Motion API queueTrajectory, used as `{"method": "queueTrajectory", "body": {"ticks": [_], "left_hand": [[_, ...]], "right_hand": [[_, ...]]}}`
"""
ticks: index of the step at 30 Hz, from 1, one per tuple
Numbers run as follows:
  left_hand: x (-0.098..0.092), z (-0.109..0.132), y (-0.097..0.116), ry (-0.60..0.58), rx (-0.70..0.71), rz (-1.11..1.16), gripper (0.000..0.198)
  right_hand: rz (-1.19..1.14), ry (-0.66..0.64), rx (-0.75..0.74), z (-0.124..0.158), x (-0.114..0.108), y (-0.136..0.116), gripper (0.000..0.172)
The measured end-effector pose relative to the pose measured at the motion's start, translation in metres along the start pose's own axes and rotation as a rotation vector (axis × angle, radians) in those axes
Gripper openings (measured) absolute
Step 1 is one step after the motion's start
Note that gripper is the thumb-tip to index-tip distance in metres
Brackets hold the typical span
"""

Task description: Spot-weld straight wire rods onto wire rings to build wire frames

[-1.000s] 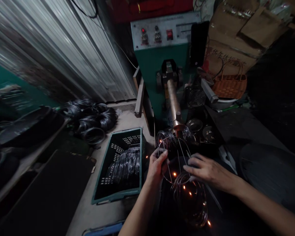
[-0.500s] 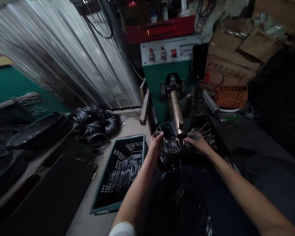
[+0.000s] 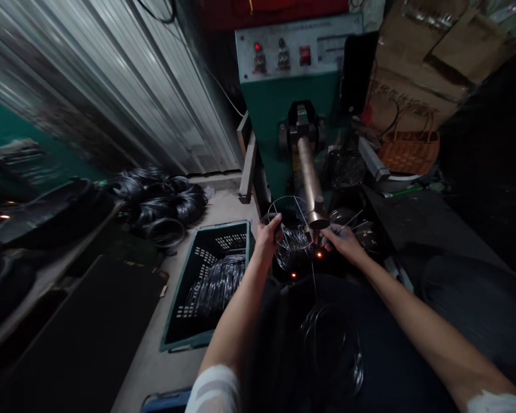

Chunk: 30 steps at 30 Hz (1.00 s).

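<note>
My left hand (image 3: 267,236) is closed on the left side of a thin round wire frame (image 3: 282,198), with straight wires across it. My right hand (image 3: 343,244) has its fingers pinched together at the frame's right side, just below the copper-coloured arm (image 3: 312,178) of a green welding machine (image 3: 266,106); what they hold is too small and dark to make out. Glowing sparks (image 3: 319,254) show beneath the arm's tip. Under the frame lies a pile of bent wire pieces (image 3: 290,258). A straight wire (image 3: 313,278) runs down from the frame towards loose wire rings (image 3: 356,370) on my lap.
A green plastic crate (image 3: 168,327) of wire parts (image 3: 223,287) stands at left. Black wire coils (image 3: 172,198) lie by the corrugated metal wall (image 3: 189,115). Right of the machine are a wicker basket (image 3: 408,152), cardboard boxes (image 3: 417,92) and a dark bench (image 3: 417,229).
My view has tipped downward and come closer to the machine. Sparks have grown brighter below the arm's tip, and the machine's red lamp now glows. Both hands keep their places at the frame.
</note>
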<state>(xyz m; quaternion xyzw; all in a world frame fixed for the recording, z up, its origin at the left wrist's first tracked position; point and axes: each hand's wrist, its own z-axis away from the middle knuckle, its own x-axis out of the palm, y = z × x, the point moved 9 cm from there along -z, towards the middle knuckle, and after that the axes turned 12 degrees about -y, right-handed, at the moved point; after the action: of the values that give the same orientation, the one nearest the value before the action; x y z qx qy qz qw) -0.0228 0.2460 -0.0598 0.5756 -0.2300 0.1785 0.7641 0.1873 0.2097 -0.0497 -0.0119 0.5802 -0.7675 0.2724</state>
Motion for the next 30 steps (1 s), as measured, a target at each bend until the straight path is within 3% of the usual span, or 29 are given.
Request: {"method": "queueTrajectory", "body": {"ticks": [5, 8, 12, 15, 18, 22, 26, 30], "left_hand": [[0.002, 0.004, 0.006, 0.015, 0.025, 0.000, 0.039], [0.000, 0.010, 0.008, 0.036, 0.047, 0.001, 0.039], [-0.006, 0.027, 0.002, 0.059, 0.044, 0.020, 0.038], [-0.014, 0.044, -0.008, 0.037, 0.018, 0.012, 0.036], [-0.031, 0.061, -0.017, 0.030, -0.037, -0.039, 0.036], [-0.059, 0.073, -0.019, 0.064, -0.095, -0.152, 0.038], [-0.068, 0.064, -0.013, 0.068, -0.107, -0.254, 0.034], [-0.070, 0.047, -0.003, 0.116, -0.122, -0.409, 0.030]], "right_hand": [[0.225, -0.177, 0.222, 0.032, 0.049, 0.074, 0.034], [0.358, -0.271, 0.346, 0.036, 0.078, 0.107, 0.024], [0.456, -0.392, 0.481, 0.033, 0.110, 0.127, 0.031], [0.464, -0.425, 0.524, 0.035, 0.121, 0.128, 0.031], [0.408, -0.400, 0.522, 0.039, 0.113, 0.123, 0.030], [0.245, -0.301, 0.483, 0.043, 0.078, 0.107, 0.026], [0.067, -0.141, 0.352, 0.057, 0.035, 0.078, 0.026], [-0.042, 0.007, 0.219, 0.094, 0.001, 0.045, 0.039]]}}
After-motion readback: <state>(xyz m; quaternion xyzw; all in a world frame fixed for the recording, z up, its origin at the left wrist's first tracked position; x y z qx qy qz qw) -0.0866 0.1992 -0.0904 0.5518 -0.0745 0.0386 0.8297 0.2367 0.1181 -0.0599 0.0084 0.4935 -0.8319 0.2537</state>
